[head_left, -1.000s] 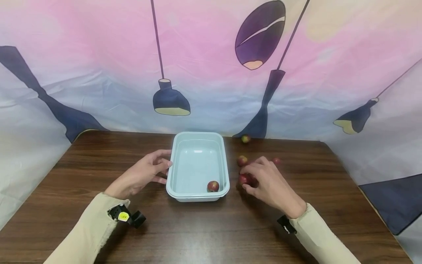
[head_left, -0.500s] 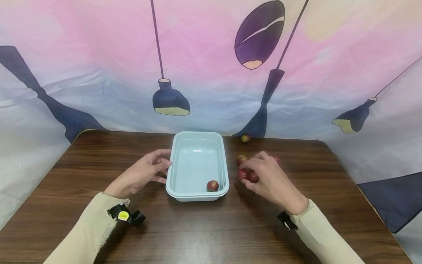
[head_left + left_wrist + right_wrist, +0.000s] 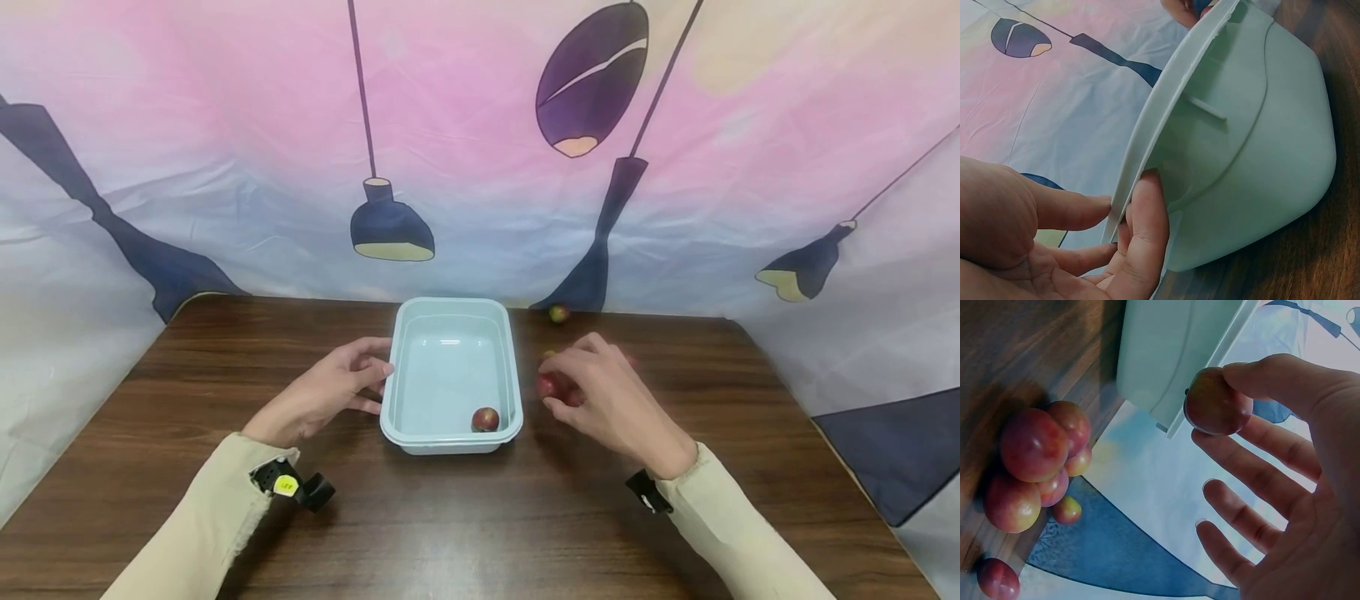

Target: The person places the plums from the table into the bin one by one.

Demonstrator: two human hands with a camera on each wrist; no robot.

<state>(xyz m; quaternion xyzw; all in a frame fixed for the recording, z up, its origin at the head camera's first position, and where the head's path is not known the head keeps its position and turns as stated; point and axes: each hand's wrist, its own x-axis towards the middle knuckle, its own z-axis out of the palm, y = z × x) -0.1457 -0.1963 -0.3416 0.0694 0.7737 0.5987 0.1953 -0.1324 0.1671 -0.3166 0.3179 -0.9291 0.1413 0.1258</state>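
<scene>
My left hand pinches the rim of a pale blue plastic basin at its left side; in the left wrist view the thumb lies over the rim and fingers curl under it. One plum lies in the basin's near right corner. To the right of the basin, my right hand pinches a dark red plum between thumb and fingers, clear of the other plums in the right wrist view. In the head view, this hand partly covers the plums beneath it.
Several loose plums cluster on the brown wooden table right of the basin. A small greenish plum sits at the table's back edge. Behind the table hangs a printed cloth.
My right hand has taken hold of a plum from the cluster and raised it slightly. The left hand keeps its hold on the basin's rim, and the basin stays in place.
</scene>
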